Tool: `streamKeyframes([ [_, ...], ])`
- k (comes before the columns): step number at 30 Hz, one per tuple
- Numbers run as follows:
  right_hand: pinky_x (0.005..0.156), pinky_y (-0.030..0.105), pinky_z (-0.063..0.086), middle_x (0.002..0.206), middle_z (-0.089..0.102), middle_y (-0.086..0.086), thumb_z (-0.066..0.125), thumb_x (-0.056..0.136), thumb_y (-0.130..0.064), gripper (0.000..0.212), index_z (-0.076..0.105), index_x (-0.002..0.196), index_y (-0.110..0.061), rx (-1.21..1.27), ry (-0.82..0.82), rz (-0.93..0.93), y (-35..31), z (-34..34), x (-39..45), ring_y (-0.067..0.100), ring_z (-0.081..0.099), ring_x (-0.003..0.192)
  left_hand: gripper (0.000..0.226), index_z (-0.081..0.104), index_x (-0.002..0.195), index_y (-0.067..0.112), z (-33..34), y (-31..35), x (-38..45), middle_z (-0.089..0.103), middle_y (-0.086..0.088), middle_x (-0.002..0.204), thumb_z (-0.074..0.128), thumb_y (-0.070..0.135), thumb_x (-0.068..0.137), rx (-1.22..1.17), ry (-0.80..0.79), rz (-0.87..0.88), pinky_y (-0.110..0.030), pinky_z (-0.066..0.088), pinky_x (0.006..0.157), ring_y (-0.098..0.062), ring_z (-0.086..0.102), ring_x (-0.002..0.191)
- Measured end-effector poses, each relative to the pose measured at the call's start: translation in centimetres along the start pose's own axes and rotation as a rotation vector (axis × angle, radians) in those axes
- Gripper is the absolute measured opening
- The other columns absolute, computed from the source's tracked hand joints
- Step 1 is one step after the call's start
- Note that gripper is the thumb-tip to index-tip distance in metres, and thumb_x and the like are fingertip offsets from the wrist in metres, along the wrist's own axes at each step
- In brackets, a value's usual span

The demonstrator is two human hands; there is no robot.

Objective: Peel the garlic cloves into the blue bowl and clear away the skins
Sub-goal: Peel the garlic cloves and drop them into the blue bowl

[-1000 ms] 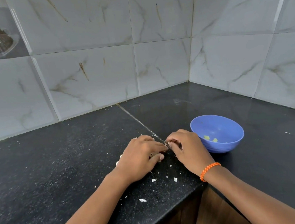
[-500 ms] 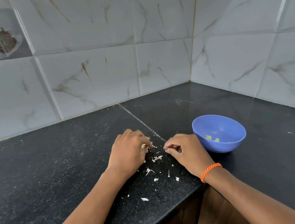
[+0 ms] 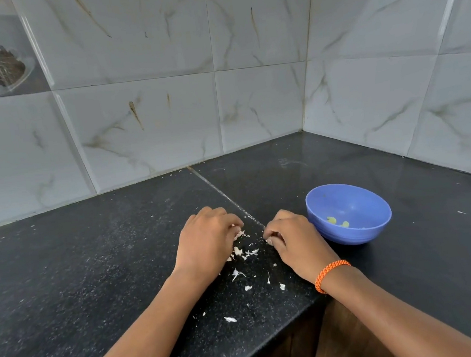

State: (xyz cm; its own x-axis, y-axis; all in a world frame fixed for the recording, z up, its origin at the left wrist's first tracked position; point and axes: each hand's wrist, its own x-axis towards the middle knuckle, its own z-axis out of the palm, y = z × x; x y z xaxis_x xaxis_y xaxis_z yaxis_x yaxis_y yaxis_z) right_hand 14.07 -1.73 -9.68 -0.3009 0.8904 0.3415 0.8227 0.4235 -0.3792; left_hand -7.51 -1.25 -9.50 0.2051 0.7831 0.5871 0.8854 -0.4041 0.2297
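Note:
The blue bowl (image 3: 354, 238) stands on the black counter to the right and holds two small yellowish peeled bits (image 3: 337, 222). My left hand (image 3: 206, 241) rests knuckles up on the counter, its fingers curled over pale garlic skins at the fingertips. My right hand (image 3: 295, 239), with an orange band on the wrist, lies just left of the bowl and pinches a small pale piece of garlic; whether it is clove or skin I cannot tell. Loose white garlic skins (image 3: 245, 252) lie scattered between and in front of both hands.
The black speckled counter (image 3: 91, 270) runs into a corner of marble-look wall tiles (image 3: 263, 100). Its front edge (image 3: 249, 351) lies just below my forearms, with a wooden cabinet front underneath. More skin flakes (image 3: 230, 319) sit near that edge.
My hands, touching fingertip to fingertip a second ago, have drawn apart. The left moved left and back, uncovering the scattered skins between them. The bowl has not moved.

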Motion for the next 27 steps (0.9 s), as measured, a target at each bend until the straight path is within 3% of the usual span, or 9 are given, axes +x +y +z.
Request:
streamKeyframes([
  [3, 0.078, 0.027, 0.049, 0.107, 0.055, -0.007, 0.061, 0.106, -0.014, 0.013, 0.067, 0.099, -0.022, -0.011, -0.007, -0.01, -0.4, -0.1, 0.0, 0.014, 0.058, 0.091, 0.019, 0.079, 0.117, 0.029, -0.5, -0.2, 0.2, 0.078, 0.01, 0.104, 0.063, 0.023, 0.109, -0.028, 0.026, -0.069, -0.041, 0.055, 0.083, -0.024, 0.071, 0.097],
  [5, 0.077, 0.031, 0.049, 0.104, 0.057, -0.006, 0.055, 0.108, -0.015, 0.012, 0.06, 0.101, -0.022, -0.019, 0.0, -0.025, -0.6, -0.1, -0.2, 0.015, 0.056, 0.091, 0.03, 0.075, 0.124, 0.026, -0.5, -0.5, 0.2, 0.076, 0.007, 0.11, 0.059, 0.008, 0.107, -0.071, 0.017, -0.078, -0.046, 0.059, 0.077, -0.027, 0.073, 0.095],
  [7, 0.073, 0.034, 0.05, 0.097, 0.062, -0.006, 0.056, 0.108, -0.015, 0.01, 0.059, 0.101, -0.023, 0.023, 0.046, -0.037, -0.7, -0.1, -0.3, 0.015, 0.058, 0.087, 0.039, 0.075, 0.124, 0.024, -0.5, -0.7, 0.2, 0.069, 0.008, 0.104, 0.058, -0.003, 0.101, -0.133, 0.002, -0.054, -0.047, 0.058, 0.069, -0.025, 0.069, 0.085],
  [12, 0.072, 0.026, 0.057, 0.089, 0.069, -0.012, 0.075, 0.097, -0.009, 0.018, 0.075, 0.096, -0.026, 0.286, 0.149, -0.017, -0.2, 0.4, -0.3, 0.008, 0.067, 0.079, 0.003, 0.08, 0.098, 0.031, -0.5, -0.3, 0.1, 0.07, 0.016, 0.089, 0.079, 0.028, 0.098, -0.238, -0.017, -0.034, -0.035, 0.055, 0.077, -0.008, 0.063, 0.084],
  [14, 0.07, 0.021, 0.059, 0.091, 0.074, -0.012, 0.075, 0.096, -0.006, 0.019, 0.081, 0.098, -0.023, 0.413, 0.192, 0.021, -0.1, 0.3, -0.2, 0.006, 0.072, 0.077, 0.011, 0.08, 0.09, 0.031, 0.0, -0.1, 0.1, 0.071, 0.017, 0.086, 0.079, 0.039, 0.098, -0.276, -0.042, -0.045, -0.03, 0.05, 0.078, -0.006, 0.056, 0.089],
  [19, 0.068, 0.026, 0.064, 0.085, 0.079, -0.013, 0.076, 0.094, -0.003, 0.021, 0.083, 0.098, -0.023, 0.557, 0.203, 0.033, -0.3, 0.1, -0.2, 0.007, 0.076, 0.083, 0.008, 0.081, 0.102, 0.043, 0.6, 0.4, -0.2, 0.074, 0.025, 0.095, 0.082, 0.041, 0.094, -0.376, -0.129, -0.08, -0.03, 0.049, 0.086, -0.004, 0.055, 0.099],
  [24, 0.069, 0.028, 0.065, 0.084, 0.078, -0.011, 0.084, 0.09, -0.011, 0.011, 0.081, 0.098, -0.018, 0.551, 0.224, 0.018, -0.8, 0.1, -0.3, 0.006, 0.076, 0.084, 0.005, 0.081, 0.091, 0.046, 0.6, 0.7, -0.1, 0.076, 0.024, 0.09, 0.085, 0.045, 0.09, -0.417, -0.088, -0.134, -0.037, 0.054, 0.081, -0.005, 0.062, 0.094],
  [27, 0.068, 0.028, 0.064, 0.082, 0.077, -0.014, 0.084, 0.09, -0.017, 0.005, 0.082, 0.092, -0.02, 0.518, 0.239, 0.022, -0.7, 0.3, -0.3, 0.007, 0.075, 0.081, 0.006, 0.082, 0.086, 0.041, 0.5, 0.8, -0.1, 0.075, 0.024, 0.085, 0.086, 0.043, 0.089, -0.419, -0.056, -0.135, -0.03, 0.052, 0.078, -0.004, 0.064, 0.088],
])
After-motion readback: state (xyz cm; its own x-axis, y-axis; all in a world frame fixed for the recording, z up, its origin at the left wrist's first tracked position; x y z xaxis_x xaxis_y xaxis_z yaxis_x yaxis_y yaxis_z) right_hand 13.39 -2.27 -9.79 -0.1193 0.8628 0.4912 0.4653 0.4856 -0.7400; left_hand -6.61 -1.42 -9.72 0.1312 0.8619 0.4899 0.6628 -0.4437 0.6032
